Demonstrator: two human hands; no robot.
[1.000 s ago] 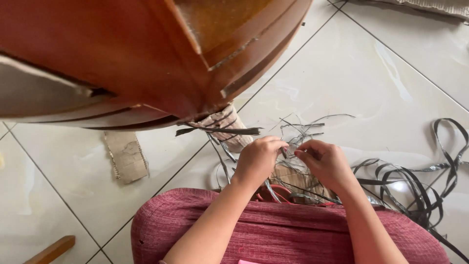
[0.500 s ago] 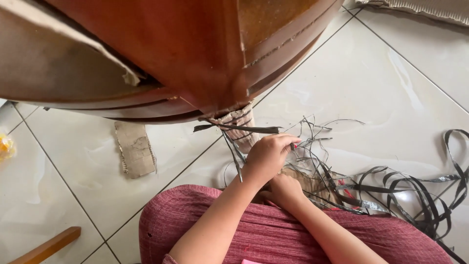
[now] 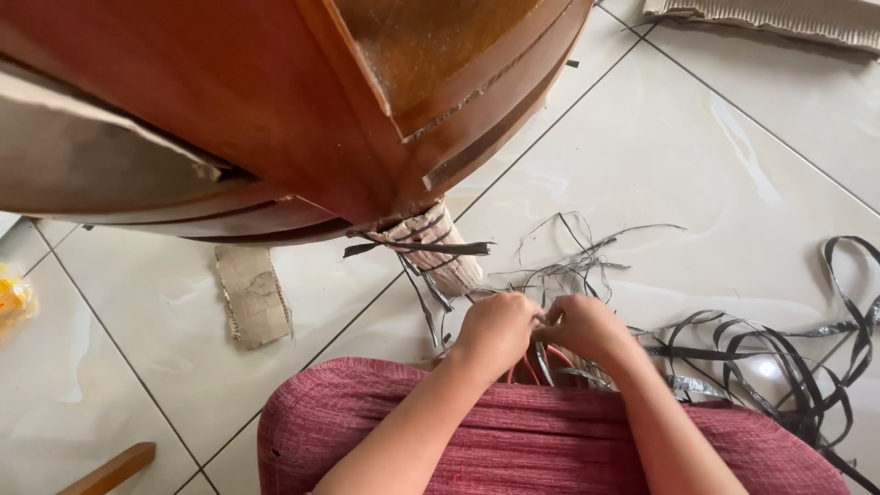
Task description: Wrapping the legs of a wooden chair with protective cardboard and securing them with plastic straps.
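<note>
My left hand [image 3: 496,332] and my right hand [image 3: 587,328] meet knuckle to knuckle just past the edge of a red upholstered cushion [image 3: 550,440]. Both hands pinch thin dark plastic strips [image 3: 573,266] that fan out over the tiles beyond them. The fingertips are hidden under the hands. A cardboard-wrapped furniture leg [image 3: 435,247], bound with the same dark strips, stands just beyond my left hand under a polished brown wooden furniture body [image 3: 275,110].
A tangle of black straps [image 3: 779,353] lies on the white tile floor to the right. A cardboard scrap [image 3: 252,293] lies at left, a wooden stick [image 3: 110,472] at bottom left, a yellow thing [image 3: 14,298] at the left edge, corrugated cardboard [image 3: 779,18] top right.
My right hand has come up from under my left hand and now sits beside it. The view has shifted slightly.
</note>
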